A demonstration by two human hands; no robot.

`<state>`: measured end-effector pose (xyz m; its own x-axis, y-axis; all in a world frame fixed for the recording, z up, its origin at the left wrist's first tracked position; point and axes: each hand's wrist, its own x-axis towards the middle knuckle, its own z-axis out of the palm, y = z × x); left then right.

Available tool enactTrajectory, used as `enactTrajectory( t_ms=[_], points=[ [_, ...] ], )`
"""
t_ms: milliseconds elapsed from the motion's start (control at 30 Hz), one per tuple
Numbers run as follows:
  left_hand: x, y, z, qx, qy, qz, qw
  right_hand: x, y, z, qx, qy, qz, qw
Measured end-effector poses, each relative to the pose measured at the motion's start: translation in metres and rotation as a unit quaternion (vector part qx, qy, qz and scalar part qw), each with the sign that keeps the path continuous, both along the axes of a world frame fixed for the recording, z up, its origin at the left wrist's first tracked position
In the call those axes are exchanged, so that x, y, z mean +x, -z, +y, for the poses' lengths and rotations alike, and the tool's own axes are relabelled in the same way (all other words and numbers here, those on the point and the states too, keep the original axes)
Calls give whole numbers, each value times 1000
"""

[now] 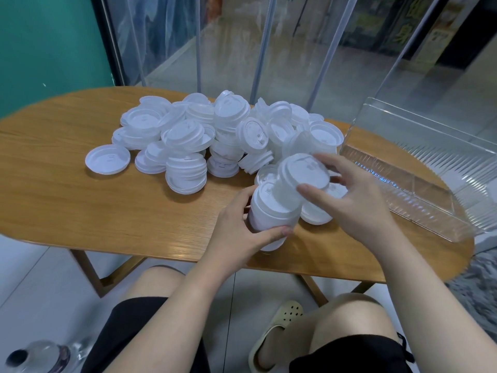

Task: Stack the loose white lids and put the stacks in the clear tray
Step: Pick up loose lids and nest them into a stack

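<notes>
Your left hand has its fingers and thumb curled around a short stack of nested white plastic cup lids, which you hold tilted just above the front edge of the oval wooden table. Your right hand pinches a second white lid or small bundle of lids by the rim and brings it at an angle onto the top of that stack; how many lids are in it I cannot tell, because the picture is blurred there. The first risk is that the two parts meet crooked. If the rims do not sit flat, the upper part will not nest and may slide off toward the table edge and the floor. The second risk is the grip of your left hand: the stack leans, and the lower lids show below your thumb, so I judge they can slip out if you press from above. The big loose pile of white lids lies behind, in the middle of the table, and some lean on each other, so a careless reach can push several off. The clear plastic tray stands on the right with its near corner over the table rim, and it holds no stack yet; a heavy push there might tip it.
</notes>
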<state>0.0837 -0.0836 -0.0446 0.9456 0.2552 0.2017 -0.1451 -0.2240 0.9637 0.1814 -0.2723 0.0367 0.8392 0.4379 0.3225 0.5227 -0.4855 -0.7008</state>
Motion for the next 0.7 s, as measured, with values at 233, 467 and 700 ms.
enactTrajectory(
  t_ms=[233,467,700],
  points=[
    [-1,-4,-1,-23,5,3,1000,-18,16,19,-30,-44,38,998],
    [1,-3,0,-18,0,2,1000,-23,16,21,-38,-48,53,997],
    [1,-1,0,-8,2,-3,1000,-24,16,21,-64,-46,50,996]
  ],
)
